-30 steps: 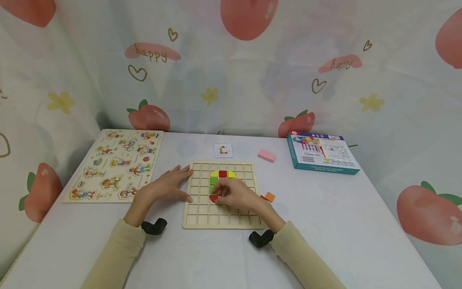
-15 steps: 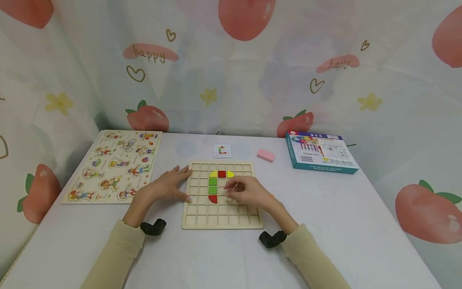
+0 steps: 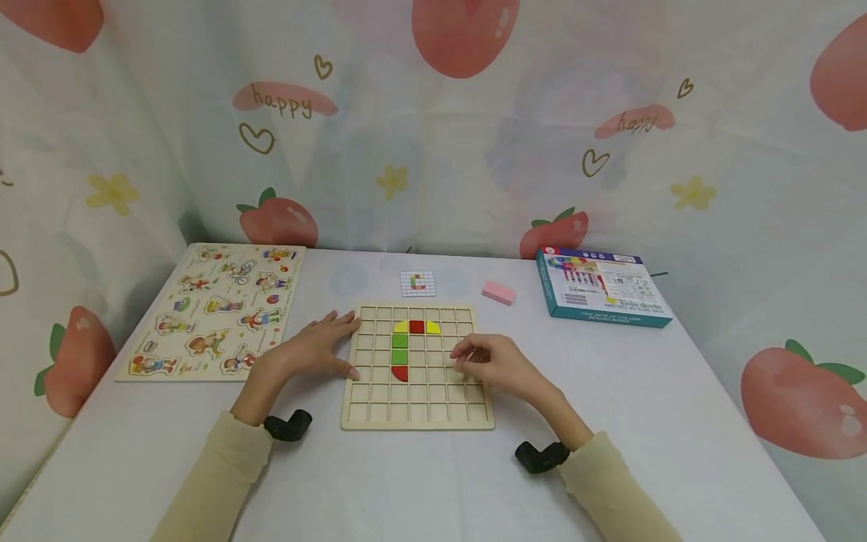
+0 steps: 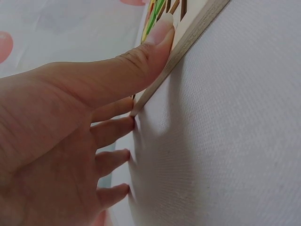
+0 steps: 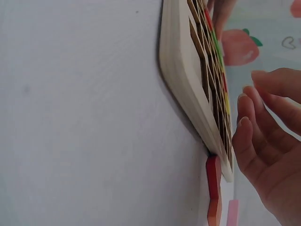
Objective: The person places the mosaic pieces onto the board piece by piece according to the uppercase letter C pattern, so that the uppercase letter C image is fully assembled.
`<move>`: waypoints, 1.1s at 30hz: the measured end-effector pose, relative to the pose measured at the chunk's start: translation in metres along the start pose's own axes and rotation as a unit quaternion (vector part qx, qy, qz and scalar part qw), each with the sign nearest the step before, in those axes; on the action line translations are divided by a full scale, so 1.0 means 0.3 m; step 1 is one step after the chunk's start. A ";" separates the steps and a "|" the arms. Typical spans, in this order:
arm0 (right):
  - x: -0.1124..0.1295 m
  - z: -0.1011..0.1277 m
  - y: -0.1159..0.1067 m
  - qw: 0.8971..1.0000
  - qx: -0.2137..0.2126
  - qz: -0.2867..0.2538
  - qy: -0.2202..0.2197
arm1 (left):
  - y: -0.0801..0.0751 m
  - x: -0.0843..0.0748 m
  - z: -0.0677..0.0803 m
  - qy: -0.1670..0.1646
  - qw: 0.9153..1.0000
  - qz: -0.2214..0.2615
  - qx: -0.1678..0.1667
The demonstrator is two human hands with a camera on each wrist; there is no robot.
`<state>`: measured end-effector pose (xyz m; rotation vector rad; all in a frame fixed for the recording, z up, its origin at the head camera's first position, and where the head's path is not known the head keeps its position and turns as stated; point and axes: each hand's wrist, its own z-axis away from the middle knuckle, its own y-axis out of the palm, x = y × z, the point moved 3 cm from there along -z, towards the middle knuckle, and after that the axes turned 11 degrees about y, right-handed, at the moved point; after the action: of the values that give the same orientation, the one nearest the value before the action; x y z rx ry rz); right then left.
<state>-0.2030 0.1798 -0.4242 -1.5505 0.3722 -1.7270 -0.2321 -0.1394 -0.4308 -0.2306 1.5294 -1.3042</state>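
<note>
A wooden grid board [image 3: 420, 412] lies flat in the middle of the table. In its cells sit a top row of yellow, red [image 3: 416, 327] and yellow pieces, two green pieces [image 3: 400, 348] below them, and a red quarter-round piece [image 3: 400, 373]. My left hand [image 3: 311, 352] lies flat on the table, its thumb [image 4: 157, 35] pressing on the board's left edge [image 4: 188, 40]. My right hand [image 3: 491, 361] hovers over the board's right edge with loosely curved fingers [image 5: 247, 132], holding nothing. Just beyond that edge lie loose red [image 5: 213, 176] and orange [image 5: 216, 212] pieces, hidden in the head view.
A character peg puzzle [image 3: 213, 309] lies at the left. Behind the board are a small pattern card [image 3: 418, 283] and a pink block [image 3: 499, 292]. A teal box [image 3: 603, 286] sits at the back right. Printed curtains close off the table's far and left sides.
My right hand has left the red quarter-round piece in its cell and moved right to the board's right edge. The left hand has not moved.
</note>
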 end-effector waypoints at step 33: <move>-0.205 0.070 -0.159 0.996 -0.024 0.050 0.065 | -0.001 -0.010 0.001 -0.001 1.000 0.001 0.001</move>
<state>-0.2020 0.2600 -0.4316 -1.4308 0.5510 -1.7574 -0.2306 -0.1377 -0.4289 -0.2290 1.5271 -1.3031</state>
